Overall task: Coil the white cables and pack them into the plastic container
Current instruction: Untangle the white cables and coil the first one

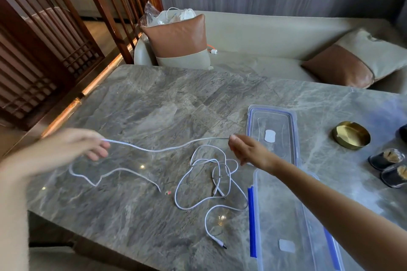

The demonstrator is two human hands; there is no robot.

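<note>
Head view.

- Left fingers (97, 152): curled, pinching the thin white charging cable (158, 150) near one part of its length. Hand is motion-blurred, so I can't tell the exact grip.
- Right fingers (234, 142): thumb and forefinger clenched on the same cable, close to its dark tip.
- The span between my two hands hangs in a shallow sag just above the grey marble desk (154, 99).
- From my left hand the rest of this cable drops to the desk, bends in a loose loop and ends in a free tip near the desk's middle.
- Second white cable, long and tangled (209, 182): lies untouched on the desk in loose overlapping loops, below my right hand. One plug end trails toward the near edge.
- Clear rectangular plastic container with blue side clips (279, 209): stands open at the near right of the desk, just beside the tangled cable. My right forearm crosses above its far end. No cable in it.
- Clear lid with a blue rim (250, 121): flat on the desk beyond the container, behind my right hand.
- Round brass ashtray (351, 135): right of the lid, well apart from the cables.
- Two small glass dishes (386, 158): by the right edge.
- Brown-and-beige cushion (178, 37): upright on the sofa behind the desk.
</note>
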